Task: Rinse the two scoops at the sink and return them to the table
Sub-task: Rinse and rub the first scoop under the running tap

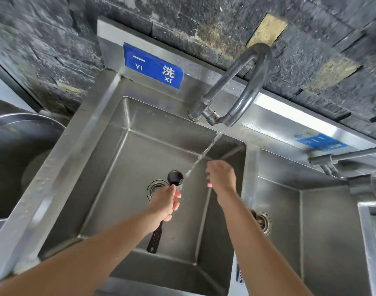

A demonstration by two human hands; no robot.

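Left hand (164, 202) grips 1 dark scoop (174, 178) mid-handle, likely light, stiff and wet-slick; blurred right hand (221, 176) seems relaxed, empty.

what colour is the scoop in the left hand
The scoop is black or very dark brown, best seen in the head view.

Both bare forearms reach forward and down, side by side and apart. The left hand (164, 202) is curled in a fist round the handle of a black scoop (175, 177). The right hand (222, 178) droops from a bent wrist, its fingers loose and pointing downward, gripping nothing
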